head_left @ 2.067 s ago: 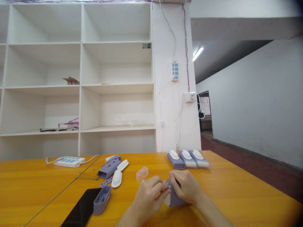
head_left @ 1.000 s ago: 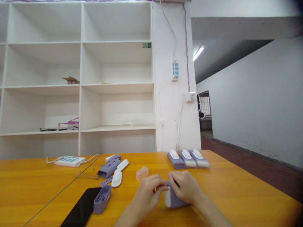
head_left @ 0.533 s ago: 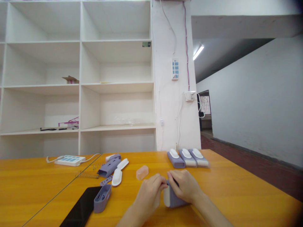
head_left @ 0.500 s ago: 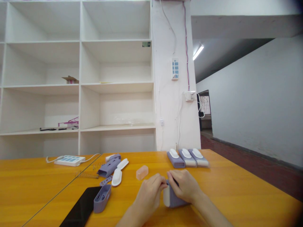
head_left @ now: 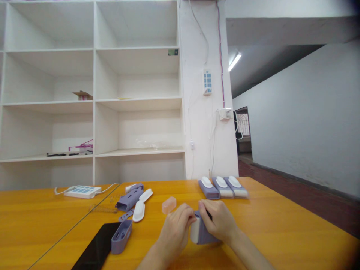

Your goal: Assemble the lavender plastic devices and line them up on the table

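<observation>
A purple plastic case (head_left: pixel 207 234) with a white end piece (head_left: pixel 194 231) is held low at the front of the table. My right hand (head_left: pixel 221 219) wraps over its top and far side, thumb along the upper edge, partly covering a dark spot there. At the case's upper left corner, my left hand (head_left: pixel 176 227) has its fingers pinched together against the white end; whatever lies between those fingertips is hidden. Beyond my left hand lies a translucent pinkish block (head_left: pixel 169 205).
Three purple-and-white cases (head_left: pixel 222 187) stand in a row at the back right. To the left are an open purple shell (head_left: pixel 121 237), a dark flat slab (head_left: pixel 97 247), white oval covers (head_left: pixel 138 211), a purple housing (head_left: pixel 129 198), springs (head_left: pixel 103 209) and a power strip (head_left: pixel 83 191).
Both hands and the case have shifted slightly left and upward. The left fingers stay pinched at the corner, and the right hand keeps its grip.
</observation>
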`<state>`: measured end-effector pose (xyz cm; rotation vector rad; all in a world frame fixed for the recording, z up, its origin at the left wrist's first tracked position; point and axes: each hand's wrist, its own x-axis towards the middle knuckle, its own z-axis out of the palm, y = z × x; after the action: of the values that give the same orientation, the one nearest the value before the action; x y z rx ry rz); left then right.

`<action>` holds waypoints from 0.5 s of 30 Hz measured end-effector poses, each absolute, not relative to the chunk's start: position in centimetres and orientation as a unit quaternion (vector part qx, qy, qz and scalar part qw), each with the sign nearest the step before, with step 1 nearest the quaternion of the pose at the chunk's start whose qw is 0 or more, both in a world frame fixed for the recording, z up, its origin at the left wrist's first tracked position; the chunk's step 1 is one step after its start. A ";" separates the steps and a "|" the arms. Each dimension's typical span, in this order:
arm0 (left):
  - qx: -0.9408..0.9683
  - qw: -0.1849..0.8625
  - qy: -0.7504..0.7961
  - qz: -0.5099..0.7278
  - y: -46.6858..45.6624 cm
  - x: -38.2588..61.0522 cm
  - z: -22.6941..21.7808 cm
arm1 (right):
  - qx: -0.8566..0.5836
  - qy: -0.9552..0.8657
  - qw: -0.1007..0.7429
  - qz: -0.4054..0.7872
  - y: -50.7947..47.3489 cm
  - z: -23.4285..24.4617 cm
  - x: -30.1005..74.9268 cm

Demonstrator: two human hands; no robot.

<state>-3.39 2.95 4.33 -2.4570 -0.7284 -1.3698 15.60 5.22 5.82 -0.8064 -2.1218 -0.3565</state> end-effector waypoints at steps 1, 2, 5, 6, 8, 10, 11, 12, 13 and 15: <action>-0.839 0.115 -0.244 -0.472 2.9 -3.4 4.4 | -0.316 -0.843 0.411 -0.143 5.2 5.9 15.7; -0.839 0.113 -0.240 -0.476 2.8 -3.3 4.5 | -0.313 -0.843 0.413 -0.145 5.1 5.9 15.7; -0.837 0.107 -0.232 -0.485 2.5 -3.2 4.8 | -0.305 -0.843 0.415 -0.153 5.1 6.0 15.9; -0.837 0.103 -0.231 -0.486 2.5 -3.2 4.8 | -0.304 -0.843 0.415 -0.156 5.1 6.0 16.0; -0.838 0.092 -0.229 -0.486 2.4 -3.1 4.8 | -0.301 -0.843 0.414 -0.162 5.2 6.0 16.0; -0.840 0.074 -0.225 -0.488 2.5 -3.1 4.7 | -0.298 -0.845 0.412 -0.167 5.2 6.0 16.1; -0.842 0.064 -0.223 -0.488 2.5 -3.1 4.6 | -0.296 -0.845 0.411 -0.169 5.2 6.0 16.1; -0.842 0.054 -0.223 -0.489 2.5 -3.1 4.6 | -0.294 -0.846 0.411 -0.171 5.3 6.0 16.2; -0.841 0.047 -0.226 -0.489 2.5 -3.1 4.6 | -0.293 -0.846 0.411 -0.173 5.3 6.0 16.2; -0.837 0.038 -0.235 -0.492 2.5 -3.1 4.7 | -0.290 -0.846 0.411 -0.174 5.3 6.1 16.3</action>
<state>-3.11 2.47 4.66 -2.5692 -0.7204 -1.5104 16.30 5.27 6.06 -0.7298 -2.1303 -0.4391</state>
